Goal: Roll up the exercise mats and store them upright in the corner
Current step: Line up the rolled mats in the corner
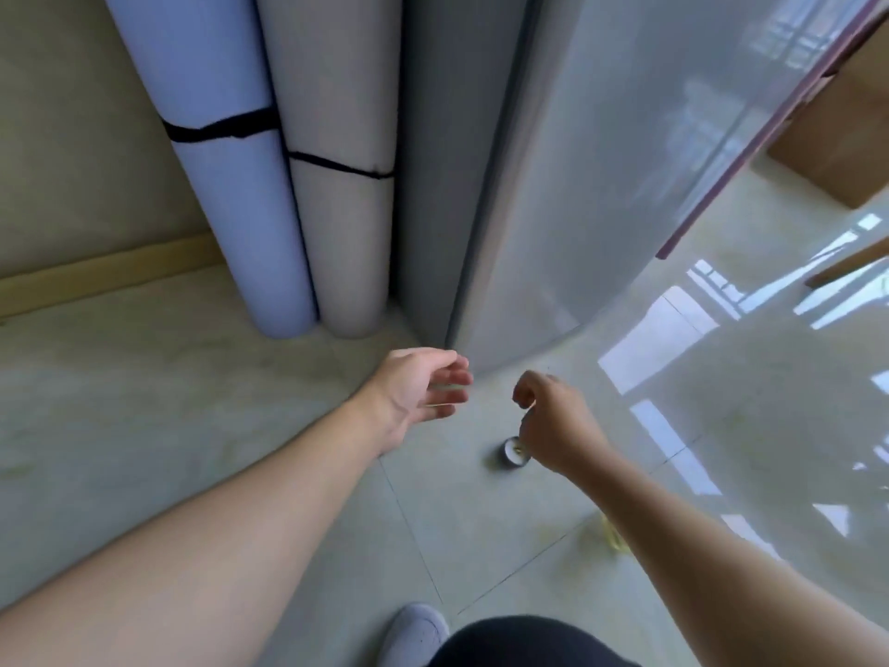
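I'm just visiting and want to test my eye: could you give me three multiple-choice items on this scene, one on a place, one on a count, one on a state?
1. Where do the rolled mats stand?
A. flat on the floor
B. upright between the wall and the grey cabinet
C. on a table

2. How many rolled mats show?
A. one
B. two
C. four

3. What do the hands hold?
A. a mat
B. a strap
C. nothing

Key: B, the blue rolled mat and the beige rolled mat stand on end beside the grey cabinet; B, only those two show; C, the left hand is relaxed and the right hand curls on nothing visible.
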`<state>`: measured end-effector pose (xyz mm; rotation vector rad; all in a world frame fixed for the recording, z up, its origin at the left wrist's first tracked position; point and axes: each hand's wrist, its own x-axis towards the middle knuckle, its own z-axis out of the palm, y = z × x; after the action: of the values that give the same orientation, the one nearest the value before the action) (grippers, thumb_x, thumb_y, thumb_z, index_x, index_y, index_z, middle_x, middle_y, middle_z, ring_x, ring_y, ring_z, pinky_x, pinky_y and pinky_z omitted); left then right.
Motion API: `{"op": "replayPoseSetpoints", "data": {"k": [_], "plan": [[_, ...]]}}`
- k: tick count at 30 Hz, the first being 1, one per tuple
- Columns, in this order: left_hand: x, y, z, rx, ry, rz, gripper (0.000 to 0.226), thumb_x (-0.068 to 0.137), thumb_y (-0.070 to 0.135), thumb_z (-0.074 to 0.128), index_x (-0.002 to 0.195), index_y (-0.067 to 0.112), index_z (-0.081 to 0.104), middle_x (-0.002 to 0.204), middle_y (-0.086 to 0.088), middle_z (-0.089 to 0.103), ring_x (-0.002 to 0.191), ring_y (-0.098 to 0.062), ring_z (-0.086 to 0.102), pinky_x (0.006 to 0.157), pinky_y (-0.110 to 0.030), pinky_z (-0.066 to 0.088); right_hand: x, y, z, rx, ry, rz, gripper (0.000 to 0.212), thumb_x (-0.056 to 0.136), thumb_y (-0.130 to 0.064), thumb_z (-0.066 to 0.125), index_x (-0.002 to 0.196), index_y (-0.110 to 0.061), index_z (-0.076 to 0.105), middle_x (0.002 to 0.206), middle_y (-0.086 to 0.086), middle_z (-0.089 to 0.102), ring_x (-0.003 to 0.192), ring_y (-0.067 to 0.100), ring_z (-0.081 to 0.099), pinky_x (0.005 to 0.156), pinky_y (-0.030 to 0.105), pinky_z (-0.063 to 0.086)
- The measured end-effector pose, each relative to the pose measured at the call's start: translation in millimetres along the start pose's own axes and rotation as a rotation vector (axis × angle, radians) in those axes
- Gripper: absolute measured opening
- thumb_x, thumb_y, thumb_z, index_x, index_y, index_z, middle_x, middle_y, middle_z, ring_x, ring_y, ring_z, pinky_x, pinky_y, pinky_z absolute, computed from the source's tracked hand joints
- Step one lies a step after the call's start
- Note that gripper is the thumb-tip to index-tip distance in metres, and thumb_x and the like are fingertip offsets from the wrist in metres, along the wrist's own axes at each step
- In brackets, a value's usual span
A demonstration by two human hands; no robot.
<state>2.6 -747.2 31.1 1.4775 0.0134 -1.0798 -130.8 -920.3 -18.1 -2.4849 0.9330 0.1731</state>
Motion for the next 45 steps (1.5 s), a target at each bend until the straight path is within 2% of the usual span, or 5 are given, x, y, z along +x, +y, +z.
{"op": "replayPoseSetpoints", "data": {"k": [5, 24, 28, 33, 45], "plan": [[19.1, -46.1, 0.9, 0.005, 0.002, -0.124, 0.027, 0.107, 0.029, 0.056, 0.116, 0.008, 0.071, 0.102, -0.010, 0.080, 0.087, -0.029, 0.074, 0.084, -0.042, 0.057, 14.7, 63.3, 75.3, -0.021, -0.218, 0.227, 0.076, 0.088, -0.032, 0.068, 0.157, -0.038, 0.037, 0.136, 0.007, 0.045, 0.085, 0.020, 0.061, 0.067, 0.030, 0.055], [42.3, -84.1, 34.4, -0.055, 0.069, -0.318, 0.029, 0.107, 0.025, 0.055, 0.101, 0.004, 0.074, 0.086, -0.017, 0.073, 0.066, -0.032, 0.066, 0.053, -0.032, 0.052, -37.9, 6.0, 56.9, 0.288, -0.133, -0.348, 0.059, 0.083, -0.046, 0.078, 0.134, -0.026, 0.056, 0.120, -0.012, 0.066, 0.108, 0.013, 0.055, 0.093, 0.026, 0.046], [42.9, -79.9, 28.2, -0.074, 0.091, -0.260, 0.023, 0.103, 0.020, 0.058, 0.101, 0.005, 0.076, 0.095, -0.016, 0.076, 0.073, -0.034, 0.069, 0.061, -0.033, 0.048, -20.8, 40.1, 65.9, 0.625, -0.074, 0.046, 0.054, 0.092, -0.046, 0.065, 0.140, -0.025, 0.054, 0.136, -0.007, 0.056, 0.117, 0.007, 0.057, 0.099, 0.029, 0.048], [42.8, -69.7, 22.4, -0.223, 0.036, -0.221, 0.044, 0.112, 0.031, 0.041, 0.109, 0.000, 0.072, 0.103, -0.019, 0.074, 0.084, -0.038, 0.073, 0.064, -0.036, 0.059, 22.1, 119.1, 80.5, -0.036, 0.014, 0.446, 0.056, 0.094, -0.023, 0.060, 0.147, -0.023, 0.042, 0.150, 0.010, 0.035, 0.128, 0.038, 0.043, 0.101, 0.044, 0.048], [20.2, -48.5, 14.3, -0.404, -0.061, -0.251, 0.055, 0.112, 0.038, 0.048, 0.135, -0.010, 0.061, 0.122, -0.029, 0.059, 0.112, -0.049, 0.072, 0.092, -0.050, 0.063, 19.2, 94.1, 77.5, 0.397, -0.010, 0.358, 0.015, 0.093, -0.020, 0.061, 0.107, -0.023, 0.060, 0.108, 0.011, 0.062, 0.073, 0.029, 0.066, 0.057, 0.027, 0.053]]}}
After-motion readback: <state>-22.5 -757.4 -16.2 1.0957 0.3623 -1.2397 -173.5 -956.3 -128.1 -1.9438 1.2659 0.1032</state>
